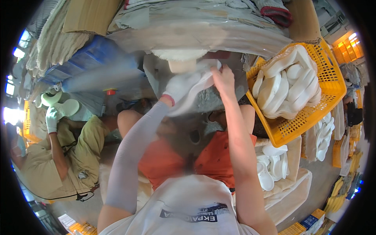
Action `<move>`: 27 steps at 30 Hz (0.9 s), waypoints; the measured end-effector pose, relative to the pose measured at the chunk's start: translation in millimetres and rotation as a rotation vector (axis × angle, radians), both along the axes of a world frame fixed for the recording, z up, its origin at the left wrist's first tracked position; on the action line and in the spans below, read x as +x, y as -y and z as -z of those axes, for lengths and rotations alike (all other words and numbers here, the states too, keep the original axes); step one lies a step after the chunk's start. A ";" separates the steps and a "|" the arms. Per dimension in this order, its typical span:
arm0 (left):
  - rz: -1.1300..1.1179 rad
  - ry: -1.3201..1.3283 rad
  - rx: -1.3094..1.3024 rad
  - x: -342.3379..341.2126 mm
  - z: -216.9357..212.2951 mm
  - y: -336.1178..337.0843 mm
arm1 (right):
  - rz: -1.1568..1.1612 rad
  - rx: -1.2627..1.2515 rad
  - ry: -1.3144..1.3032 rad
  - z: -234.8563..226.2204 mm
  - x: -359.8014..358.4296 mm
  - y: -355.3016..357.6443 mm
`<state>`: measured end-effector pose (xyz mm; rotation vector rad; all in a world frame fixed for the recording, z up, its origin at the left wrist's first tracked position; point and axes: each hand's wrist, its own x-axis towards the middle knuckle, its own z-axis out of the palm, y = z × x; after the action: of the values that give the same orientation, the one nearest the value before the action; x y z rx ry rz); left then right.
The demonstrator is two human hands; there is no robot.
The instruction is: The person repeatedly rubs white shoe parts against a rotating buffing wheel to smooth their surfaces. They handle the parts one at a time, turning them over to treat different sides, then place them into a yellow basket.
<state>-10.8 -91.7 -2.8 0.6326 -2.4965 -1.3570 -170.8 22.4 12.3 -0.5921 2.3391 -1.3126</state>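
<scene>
White sole, one, held between two hands beside a fuzzy disc

Item: white sole (197, 89), single, curved, held above my lap, slanting up and to the right; motion blur softens its outline.
Left hand (179, 85): one, in a white glove with a red cuff; closed on the sole's left side, individual fingers lost in blur.
Right hand (224, 80): one, bare; thumb and fingers pinch the sole's upper right end, fingertips partly hidden behind it.
Fuzzy white disc (179, 54): one, with one pale block (182, 65) below it; upper part hidden under plastic sheeting (203, 37). Whether the sole touches either, I cannot tell.
Red knob (111, 92): one, left of my gloved hand.
Orange shorts (215, 154): one pair, mine, partly covered by my forearms.
Yellow basket (331, 78): one, tilted, to my right, heaped with white pieces (290, 86); overlap prevents a full count.
Second heap (272, 166): below the basket, at least three white pieces, the rest overlapped.
Third heap (324, 135): farther right, too small to count.
Co-worker (51, 164): one, at my left, head hard to make out; a gloved hand (51, 119) is at a pale shoe-shaped piece (67, 107).
</scene>
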 end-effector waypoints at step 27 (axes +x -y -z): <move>-0.014 0.328 -0.181 4.6 26.9 33.4 | -0.159 -0.097 -0.027 -17.3 14.6 -17.4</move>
<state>-6.1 -125.1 -29.7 0.8919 -2.8204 -1.0771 -156.2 39.8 29.7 -0.8131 2.2083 -1.3577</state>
